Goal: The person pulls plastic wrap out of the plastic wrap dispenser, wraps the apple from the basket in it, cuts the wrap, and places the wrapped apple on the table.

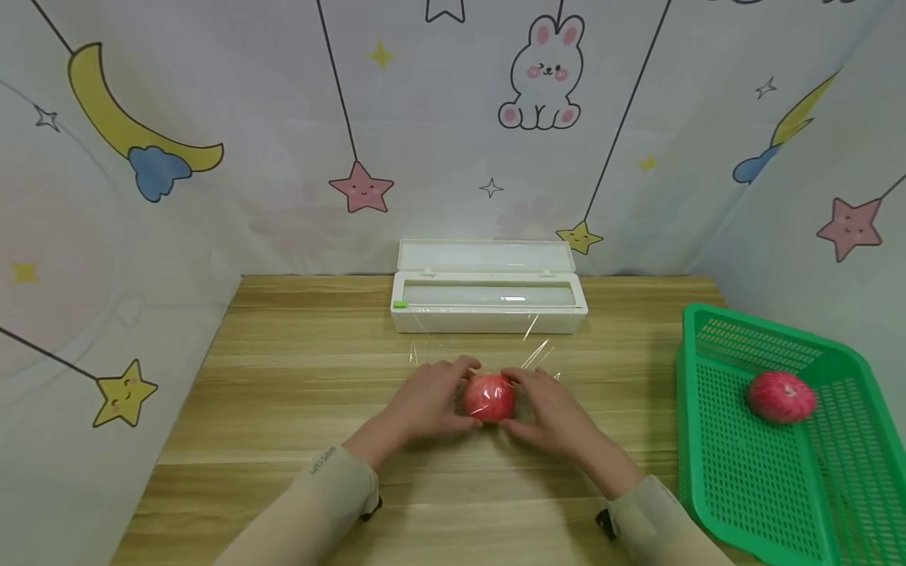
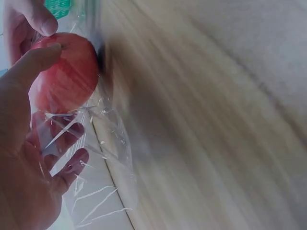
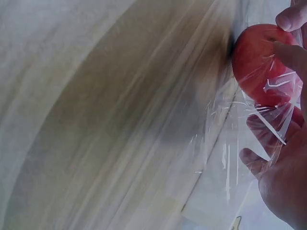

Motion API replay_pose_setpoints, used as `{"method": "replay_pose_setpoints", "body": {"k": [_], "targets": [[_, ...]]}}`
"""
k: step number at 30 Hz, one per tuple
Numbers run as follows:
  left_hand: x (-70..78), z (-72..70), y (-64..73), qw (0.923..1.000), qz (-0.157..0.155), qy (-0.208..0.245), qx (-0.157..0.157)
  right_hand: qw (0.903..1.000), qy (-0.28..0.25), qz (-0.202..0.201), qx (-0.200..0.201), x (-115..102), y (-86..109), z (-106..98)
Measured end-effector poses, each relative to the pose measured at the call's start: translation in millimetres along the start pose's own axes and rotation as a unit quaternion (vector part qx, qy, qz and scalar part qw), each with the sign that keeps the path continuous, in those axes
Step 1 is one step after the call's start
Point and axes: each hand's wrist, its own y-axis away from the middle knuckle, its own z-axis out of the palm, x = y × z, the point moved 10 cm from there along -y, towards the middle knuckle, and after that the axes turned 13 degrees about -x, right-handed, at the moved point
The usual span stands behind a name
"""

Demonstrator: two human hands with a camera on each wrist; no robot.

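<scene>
A red apple (image 1: 488,397) sits on the wooden table between both hands, with clear cling film (image 2: 120,143) over it. From the left side, my left hand (image 1: 428,397) grips the apple, thumb near its front and fingers curved round the far side. My right hand (image 1: 555,409) holds the opposite side in the same way. In the right wrist view, creased film (image 3: 230,158) hangs loose past the right fingers. Thin glints of film also show between the apple and the white dispenser box (image 1: 488,322) behind it.
The dispenser's lid (image 1: 488,256) stands raised, and a roll lies inside. At the right, a green plastic basket (image 1: 697,472) holds another red apple (image 1: 781,396). A printed white cloth (image 1: 453,118) hangs behind the wooden table (image 1: 283,377).
</scene>
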Motion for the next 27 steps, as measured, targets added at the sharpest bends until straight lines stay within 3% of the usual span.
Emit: {"method": "replay_pose_setpoints", "body": {"k": [3,7,14,21,23,27], "targets": [[-2.6,-1.4,-4.1,0.9999,-0.002,-0.003,-0.011,0.9996,-0.024,0.007,-0.010,5.5,-3.5,0.2],[-0.8,-6.4,-6.9,0.9991,0.007,-0.041,-0.011,0.9984,-0.047,0.016,-0.027,13.9,-8.8,2.0],[9.5,-16.7,-3.0,0.9927,0.012,-0.118,0.021,0.9969,-0.060,0.025,-0.044,22.4,-16.6,0.0],[36.9,-20.3,2.6,0.9725,0.059,-0.212,0.076,0.9954,-0.078,0.021,-0.052,23.8,-22.6,-5.3],[38.7,-19.8,1.7,0.9705,0.060,-0.219,0.081,0.9954,-0.075,0.027,-0.054,24.8,-23.4,-6.5],[32.8,-18.8,-2.7,0.9765,0.049,-0.195,0.078,0.9958,-0.064,0.035,-0.055,25.3,-25.2,-8.1]]}}
